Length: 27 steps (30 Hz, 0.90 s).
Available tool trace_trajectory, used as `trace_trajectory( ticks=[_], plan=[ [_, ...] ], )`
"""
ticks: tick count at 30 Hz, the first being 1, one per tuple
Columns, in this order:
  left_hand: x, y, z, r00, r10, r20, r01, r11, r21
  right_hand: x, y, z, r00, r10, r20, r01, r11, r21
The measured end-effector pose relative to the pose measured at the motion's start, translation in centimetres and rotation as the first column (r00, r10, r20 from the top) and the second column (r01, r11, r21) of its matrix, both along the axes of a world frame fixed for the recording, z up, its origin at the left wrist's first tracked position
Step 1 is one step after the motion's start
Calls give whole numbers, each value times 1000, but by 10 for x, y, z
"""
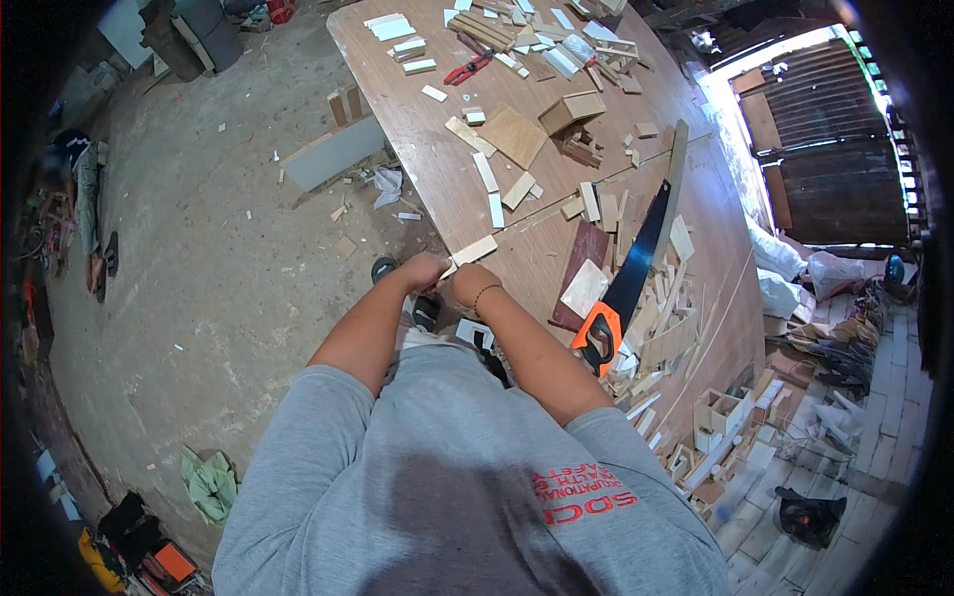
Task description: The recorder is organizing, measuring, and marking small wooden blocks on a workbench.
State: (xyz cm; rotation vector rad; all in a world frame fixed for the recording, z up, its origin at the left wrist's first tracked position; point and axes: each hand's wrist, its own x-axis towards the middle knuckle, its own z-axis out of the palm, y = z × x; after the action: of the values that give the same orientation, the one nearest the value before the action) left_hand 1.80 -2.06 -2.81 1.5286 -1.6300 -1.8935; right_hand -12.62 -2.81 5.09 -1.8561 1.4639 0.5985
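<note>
My left hand [423, 269] and my right hand [467, 284] are close together at the table's near left corner, both closed around the lower end of pale wooden pieces [473, 249] that cross the edge. My fingertips are partly hidden, so the exact grip on each piece is unclear. A bracelet circles my right wrist. Just beyond lie short white-edged strips [495, 209]. To the right, a handsaw with an orange handle [596, 330] and dark blade lies among offcuts, beside a maroon board [569, 253] with a pale block on it.
The wooden table [417, 149] holds red-handled pliers [467, 70], a small wooden box [571, 111] and many scraps. A leaning panel [328, 159] stands left of it. Another person [87, 209] is at the far left. A green cloth [207, 485] lies on the floor. White sacks [780, 253] line the right.
</note>
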Motion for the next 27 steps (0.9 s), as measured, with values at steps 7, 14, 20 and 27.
trace_trajectory(
  ticks=[7, 14, 20, 27],
  plan=[
    [4, 7, -9, 978, 207, -26, -200, 966, 162, -22, 37, 80, 993, 110, -50, -109, 994, 12],
    [-3, 2, -8, 972, 231, -49, -219, 959, 182, -3, -2, -9, 996, 80, -41, -80, 997, 1],
    [-8, 26, 5, 997, 72, -6, -69, 972, 225, -5, 30, 31, 996, 76, -51, -78, 997, -23],
    [-2, 27, 3, 937, 288, 197, -261, 953, -152, 1, 18, 14, 998, -10, 69, 17, 994, -110]
  ],
)
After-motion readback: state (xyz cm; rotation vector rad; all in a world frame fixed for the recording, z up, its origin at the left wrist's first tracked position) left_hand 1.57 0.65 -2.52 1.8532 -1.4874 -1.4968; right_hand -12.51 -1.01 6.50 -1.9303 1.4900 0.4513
